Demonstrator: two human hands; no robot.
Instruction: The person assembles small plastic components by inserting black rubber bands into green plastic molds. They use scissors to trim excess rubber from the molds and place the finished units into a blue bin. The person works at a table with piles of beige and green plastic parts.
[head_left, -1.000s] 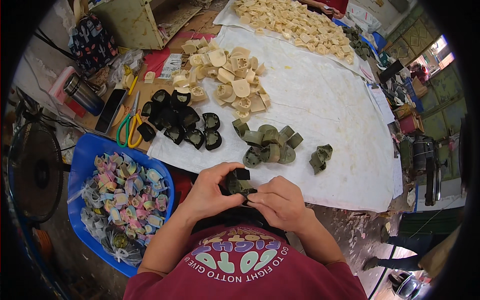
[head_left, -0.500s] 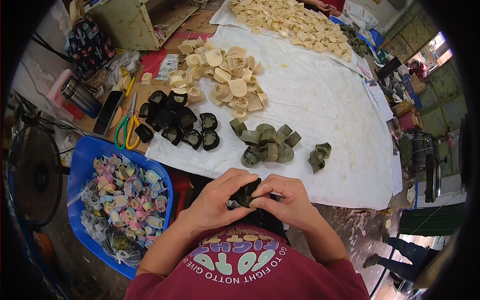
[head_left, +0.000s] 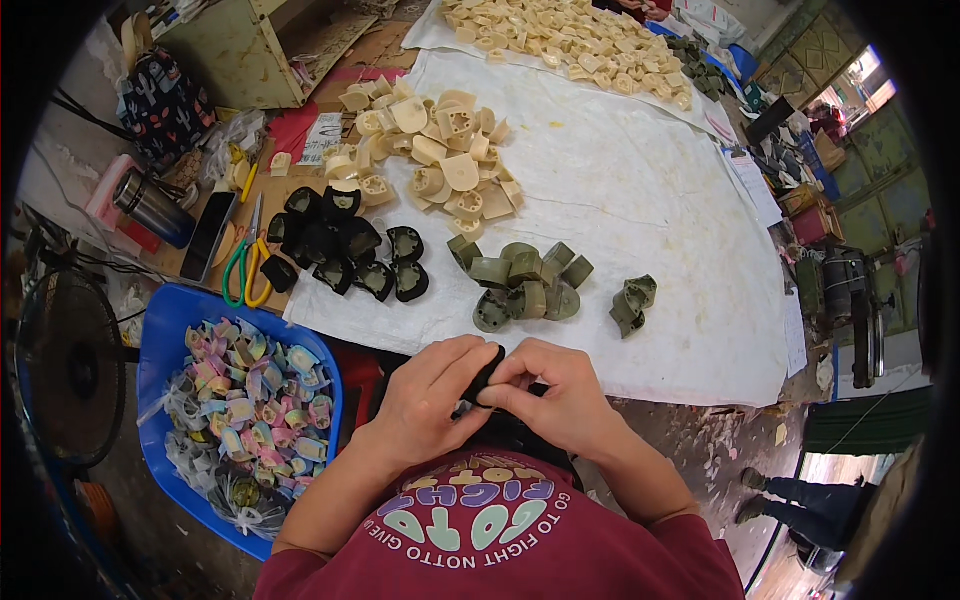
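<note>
Here, as seen from beside the work, a small, curved black piece with a matt, cloth-like surface [head_left: 488, 374] sits between the worker's two hands, just off the near edge of the wrinkled white sheet [head_left: 660, 230]. It looks light, with a soft skin that probably gives under a fingertip and slips little; whether a stiff core lies inside is hidden, though the nearby cluster of rounded black pieces with olive-green insides [head_left: 357, 240] suggests one. Its rim seems the best hold — a thumb-and-finger pinch there, the body cupped from the other side — and breakage appears a lesser worry than creasing.

Pose: the hands are together, clamped on the piece. The left hand [head_left: 428, 395] curls around its left side; the right hand [head_left: 555, 395] pinches its right edge between thumb and forefinger. The forearms [head_left: 345, 485] converge from lower left and lower right, before the maroon shirt [head_left: 600, 560]. The pile of olive-green curved pieces [head_left: 525, 268] lies ahead, untouched.
</note>
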